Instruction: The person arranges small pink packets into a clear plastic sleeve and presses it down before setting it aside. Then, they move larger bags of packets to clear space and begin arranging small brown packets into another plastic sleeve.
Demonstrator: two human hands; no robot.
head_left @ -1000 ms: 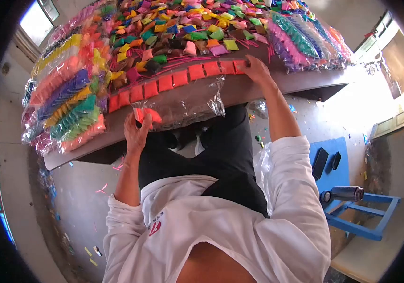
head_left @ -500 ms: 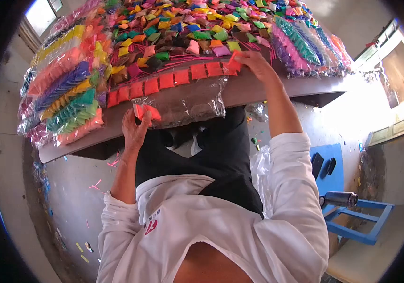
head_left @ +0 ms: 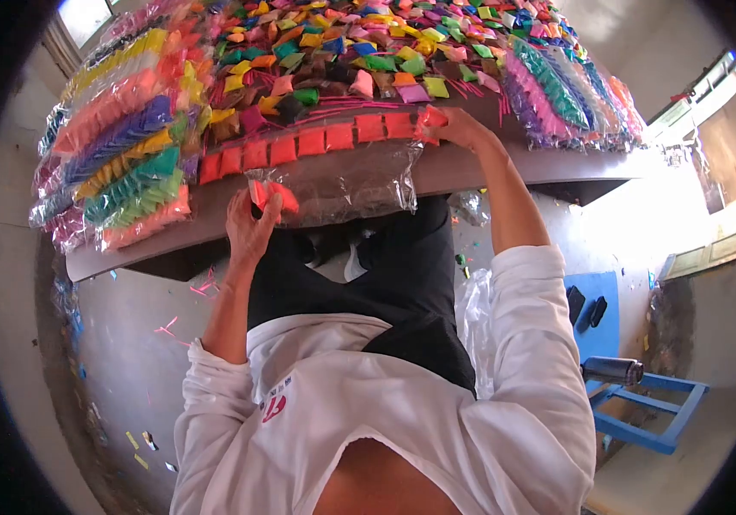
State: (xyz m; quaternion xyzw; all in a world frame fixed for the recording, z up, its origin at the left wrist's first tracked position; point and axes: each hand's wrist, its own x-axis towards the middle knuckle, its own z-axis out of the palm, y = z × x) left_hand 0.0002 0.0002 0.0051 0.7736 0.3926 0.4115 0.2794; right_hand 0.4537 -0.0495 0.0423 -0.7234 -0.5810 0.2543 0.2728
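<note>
A row of small red packets (head_left: 311, 142) runs along the table's near edge. In front of it lies a clear plastic bag (head_left: 351, 190), partly hanging over the edge. My left hand (head_left: 248, 228) is closed around a couple of red packets (head_left: 278, 197) at the bag's left end; it may also pinch the bag there. At the row's right end, my right hand (head_left: 466, 134) has its fingers closed on a red packet (head_left: 430, 118). The fingertips of that hand are partly hidden behind the packet.
Many loose coloured packets (head_left: 368, 51) and pink sticks cover the table (head_left: 505, 172). Filled clear bags are stacked at left (head_left: 119, 146) and right (head_left: 557, 94). A blue stool (head_left: 672, 412) with a dark bottle (head_left: 613, 371) stands at lower right.
The red packet at my right hand is now lower, more level with the row's end. My left hand still holds its packets, almost unmoved. The whole view has shifted slightly.
</note>
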